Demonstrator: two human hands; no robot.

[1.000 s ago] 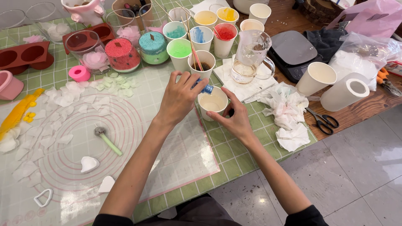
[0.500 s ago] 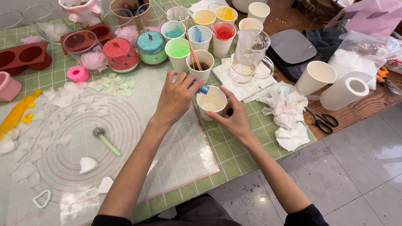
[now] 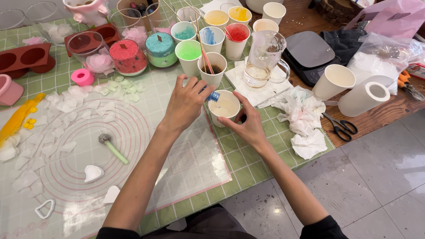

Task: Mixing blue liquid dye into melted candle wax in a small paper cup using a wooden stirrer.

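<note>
Left hand (image 3: 185,102) grips a small blue-tipped bottle (image 3: 214,96), tilted, tip just over the rim of the white paper cup (image 3: 224,107). Fingers closed around it; most of the bottle is hidden under the hand. Right hand (image 3: 249,126) wraps the cup from the near side, fingers curled on its wall, holding it steady on the green cutting mat (image 3: 248,170). Cup sits just right of the translucent silicone mat (image 3: 186,163), in front of the cup with stir sticks (image 3: 212,68). Pale liquid inside, small dark patch at the far edge.

Delta vs 0.5 s and 1.0 s ago: basically none. Both hands stay on the same items, the bottle stays tipped at the cup mouth, the cup hasn't shifted. Left hand sits marginally closer to the rim, hard to be sure.

Around it: glass pitcher (image 3: 265,59) on a paper towel behind the cup, crumpled tissues (image 3: 303,121) to the right, scissors (image 3: 341,126) beyond them, and a small green-handled tool (image 3: 113,148) lying on the silicone mat.
</note>
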